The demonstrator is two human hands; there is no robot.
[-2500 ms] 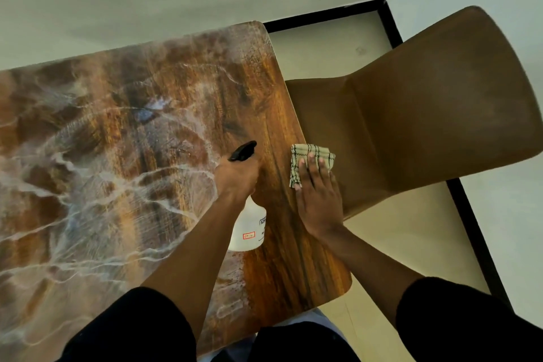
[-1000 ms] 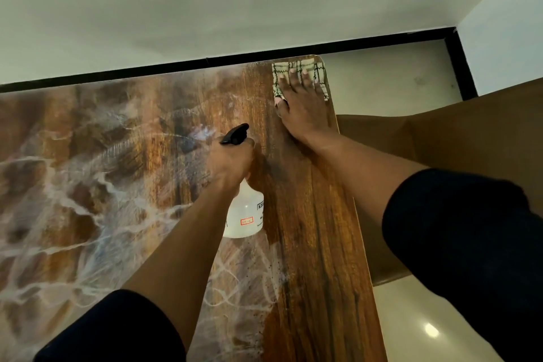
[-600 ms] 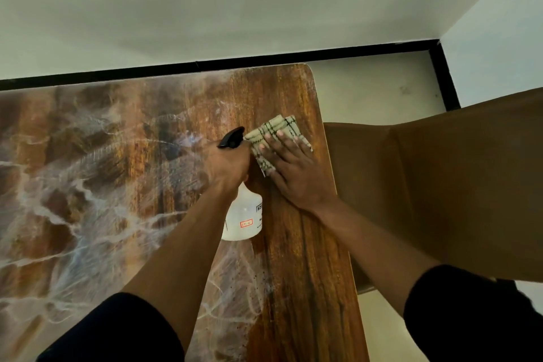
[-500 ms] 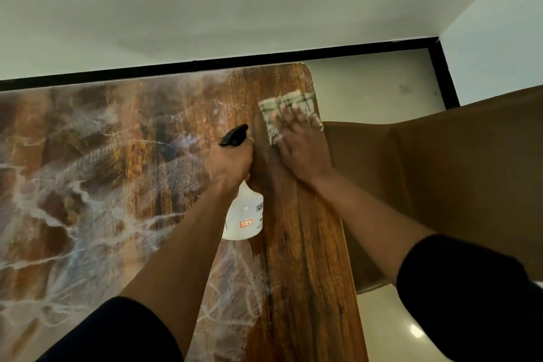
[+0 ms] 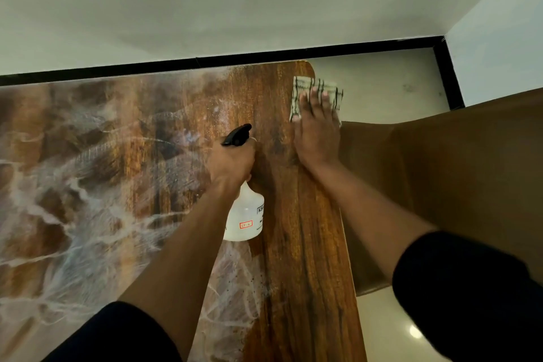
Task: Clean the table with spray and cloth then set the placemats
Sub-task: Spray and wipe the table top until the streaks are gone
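Note:
The wooden table [image 5: 296, 258] has a marbled brown-and-white top with a plain wood strip along its right side. My left hand [image 5: 232, 161] grips the neck of a white spray bottle [image 5: 245, 219] with a black trigger head, held over the strip. My right hand [image 5: 316, 129] lies flat, fingers spread, pressing a folded cream cloth with dark check lines [image 5: 317, 94] at the table's far right corner. Part of the cloth hangs past the table's right edge. No placemats are in view.
A brown chair [image 5: 440, 185] stands tight against the table's right edge. A pale wall with a black skirting strip [image 5: 205, 63] runs along the far edge of the table. Glossy cream floor [image 5: 382, 88] shows at the far right corner and below the chair.
My right hand has slid the cloth back and forth along the right strip, and it now lies farther out at the far right corner. The left hand and bottle have barely moved.

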